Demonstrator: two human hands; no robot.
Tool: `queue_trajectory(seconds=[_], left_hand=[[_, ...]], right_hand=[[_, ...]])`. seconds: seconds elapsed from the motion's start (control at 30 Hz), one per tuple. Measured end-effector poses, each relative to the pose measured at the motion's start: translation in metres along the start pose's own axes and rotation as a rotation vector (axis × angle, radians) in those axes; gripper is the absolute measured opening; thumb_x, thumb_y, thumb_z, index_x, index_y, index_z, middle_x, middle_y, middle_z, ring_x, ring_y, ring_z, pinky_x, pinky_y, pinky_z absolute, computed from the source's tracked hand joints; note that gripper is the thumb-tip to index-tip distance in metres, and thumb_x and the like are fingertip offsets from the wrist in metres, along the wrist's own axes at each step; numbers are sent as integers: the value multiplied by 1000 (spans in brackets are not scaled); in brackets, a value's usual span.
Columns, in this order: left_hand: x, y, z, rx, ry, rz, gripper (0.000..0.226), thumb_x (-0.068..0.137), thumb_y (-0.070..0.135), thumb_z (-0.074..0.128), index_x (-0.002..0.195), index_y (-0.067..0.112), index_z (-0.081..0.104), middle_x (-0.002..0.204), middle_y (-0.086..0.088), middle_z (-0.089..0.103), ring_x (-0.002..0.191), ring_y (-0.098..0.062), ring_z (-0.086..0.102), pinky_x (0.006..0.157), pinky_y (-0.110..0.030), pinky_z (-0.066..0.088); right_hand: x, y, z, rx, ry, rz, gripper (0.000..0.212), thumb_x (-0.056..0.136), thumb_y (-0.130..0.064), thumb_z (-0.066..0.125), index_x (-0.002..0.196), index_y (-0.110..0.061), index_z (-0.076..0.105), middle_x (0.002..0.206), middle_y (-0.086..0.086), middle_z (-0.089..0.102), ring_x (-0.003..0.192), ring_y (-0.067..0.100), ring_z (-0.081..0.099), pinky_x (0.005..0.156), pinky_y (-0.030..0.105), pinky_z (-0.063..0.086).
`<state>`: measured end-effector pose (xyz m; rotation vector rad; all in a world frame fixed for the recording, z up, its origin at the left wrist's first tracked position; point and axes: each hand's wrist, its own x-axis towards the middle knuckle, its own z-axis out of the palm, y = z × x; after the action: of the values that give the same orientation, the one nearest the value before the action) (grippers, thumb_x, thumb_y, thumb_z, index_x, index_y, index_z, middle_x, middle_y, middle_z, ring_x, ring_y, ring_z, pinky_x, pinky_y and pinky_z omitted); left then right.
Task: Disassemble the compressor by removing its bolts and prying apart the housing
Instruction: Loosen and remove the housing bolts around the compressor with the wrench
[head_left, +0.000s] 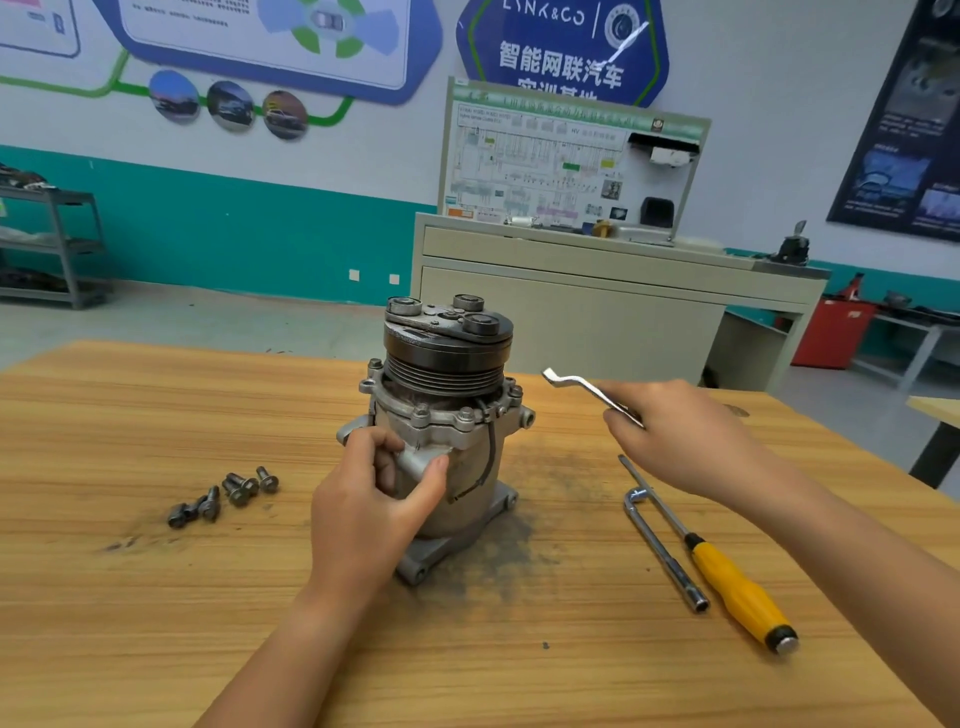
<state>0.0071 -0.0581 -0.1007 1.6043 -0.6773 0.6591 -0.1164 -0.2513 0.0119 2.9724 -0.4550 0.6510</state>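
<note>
Wooden table (156, 623) in the foreground, dark grit at its centre. Beige cabinet (571, 312) at 12 o'clock carries a diagram board (545, 171). Grey shelf rack (62, 249) at 10 o'clock. Red box (831, 335) at 2 o'clock.

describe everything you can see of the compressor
The compressor stands upright on the wooden table, its base foot flat in dark dust. It is grey cast metal; a black grooved pulley with three round pads tops it. Bolts sit in the upper rim, and a black wire runs down its side. The left hand grips its front.
</note>
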Motion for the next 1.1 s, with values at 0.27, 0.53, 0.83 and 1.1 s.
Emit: queue_trajectory(seconds=[0.27,0.53,0.83,1.1], left_hand=[[1,2,-4,116,-26,-37,34,70,45,67,69,21,43,46,10,36,41,-7,37,43,-29,31],[2,-1,-5,35,-55,-9,35,69,50,62,66,23,40,44,11,34,50,-11,44,44,-24,30],[1,-6,-2,-41,-49,-22,34,72,41,68,68,20,42,42,10,35,45,-9,39,44,-20,29],[1,-5,0,-88,-70,-46,32,72,46,64,70,24,41,51,10,46,43,-7,37,44,-16,27]], right_hand=[[10,-21,1,-310,115,-97,38,95,-22,36,131,-33,46,71,-3,52,64,19,54,46,23,33],[17,-43,-10,-636,-49,-190,28,92,-7,42,117,-15,52,59,-1,31,47,15,30,40,24,19],[29,-35,-28,-520,-253,-238,36,88,-29,41,119,-16,55,72,0,48,68,21,51,54,26,37],[52,-25,-11,-671,-353,-125,16,88,-4,39,76,-8,48,64,0,39,51,13,38,43,23,27]])
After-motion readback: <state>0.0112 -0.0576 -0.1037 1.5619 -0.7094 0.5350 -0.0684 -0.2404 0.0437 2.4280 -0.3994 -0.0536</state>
